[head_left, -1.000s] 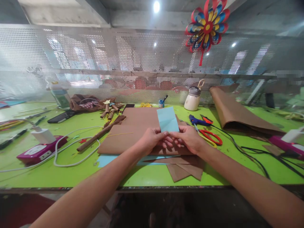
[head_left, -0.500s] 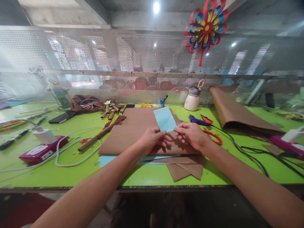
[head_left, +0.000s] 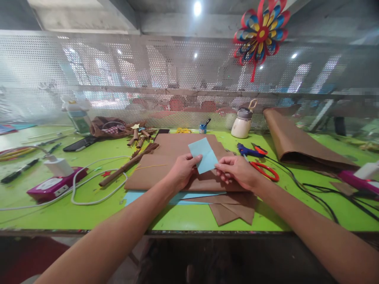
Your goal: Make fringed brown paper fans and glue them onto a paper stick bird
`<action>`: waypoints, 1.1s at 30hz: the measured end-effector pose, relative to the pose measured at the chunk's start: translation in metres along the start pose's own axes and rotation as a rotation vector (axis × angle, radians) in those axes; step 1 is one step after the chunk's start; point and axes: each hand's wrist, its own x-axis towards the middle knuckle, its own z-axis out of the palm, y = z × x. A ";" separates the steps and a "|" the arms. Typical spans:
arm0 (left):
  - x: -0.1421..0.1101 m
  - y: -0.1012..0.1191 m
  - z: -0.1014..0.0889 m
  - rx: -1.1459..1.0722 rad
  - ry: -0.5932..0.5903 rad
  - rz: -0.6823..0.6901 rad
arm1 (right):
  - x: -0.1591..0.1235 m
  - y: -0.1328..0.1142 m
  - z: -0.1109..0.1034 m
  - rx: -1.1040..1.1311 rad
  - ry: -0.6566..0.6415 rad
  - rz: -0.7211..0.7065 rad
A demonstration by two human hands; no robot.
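Observation:
Both hands hold one small light-blue sheet of paper (head_left: 204, 154), tilted and with a crease across it. My left hand (head_left: 185, 169) pinches its left edge between thumb and fingers. At the lower right corner, the fingertips of my right hand (head_left: 235, 170) grip the paper. Beneath the hands lies folded brown kraft paper (head_left: 154, 169), with a thin yellow strand (head_left: 151, 166) on it. Light-blue paper (head_left: 133, 198) and brown paper pieces (head_left: 225, 214) stick out from under its front edge.
Right of my hands lie red-handled scissors (head_left: 268, 171) and a blue glue gun (head_left: 248, 150) with a black cord. A cream bottle (head_left: 241, 125) stands behind. At left are rolled brown paper (head_left: 118, 173), a white cable (head_left: 89, 203) and a purple power strip (head_left: 50, 189).
The blue paper has turned and come slightly lower. My left fingers, spread below the paper before, now sit at its left edge. My right hand still grips its corner.

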 end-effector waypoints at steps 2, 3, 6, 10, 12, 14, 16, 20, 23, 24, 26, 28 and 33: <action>0.000 -0.001 -0.001 0.004 0.009 -0.013 | 0.001 0.000 -0.002 -0.018 0.000 0.001; 0.001 -0.002 -0.001 0.009 0.011 -0.017 | 0.002 0.000 -0.002 -0.027 0.001 0.004; 0.000 -0.002 0.000 0.024 0.000 -0.022 | 0.003 -0.002 -0.004 -0.059 -0.026 0.021; -0.001 0.000 0.001 0.033 -0.034 -0.029 | 0.004 -0.003 -0.005 -0.047 0.018 0.003; -0.001 0.000 0.001 0.033 -0.041 -0.030 | 0.005 -0.003 -0.007 -0.019 0.073 -0.056; 0.000 -0.001 0.001 0.043 -0.036 -0.030 | 0.007 -0.004 -0.009 -0.022 0.134 -0.126; 0.000 -0.002 0.000 0.068 -0.024 -0.030 | 0.009 -0.004 -0.012 -0.063 0.198 -0.175; 0.001 -0.002 -0.002 0.124 0.000 -0.037 | 0.014 -0.002 -0.017 -0.169 0.295 -0.238; 0.000 -0.001 -0.002 0.155 0.000 -0.043 | 0.018 0.002 -0.021 -0.230 0.353 -0.276; 0.000 -0.001 -0.003 0.158 -0.003 -0.042 | 0.020 0.003 -0.025 -0.238 0.377 -0.286; 0.000 -0.001 -0.003 0.156 -0.005 -0.039 | 0.026 0.001 -0.039 -0.266 0.455 -0.297; 0.000 -0.001 -0.003 0.158 -0.002 -0.044 | 0.035 -0.004 -0.063 -0.356 0.574 -0.275; 0.001 -0.004 -0.003 0.154 0.003 -0.062 | 0.063 -0.023 -0.142 -0.677 0.800 -0.096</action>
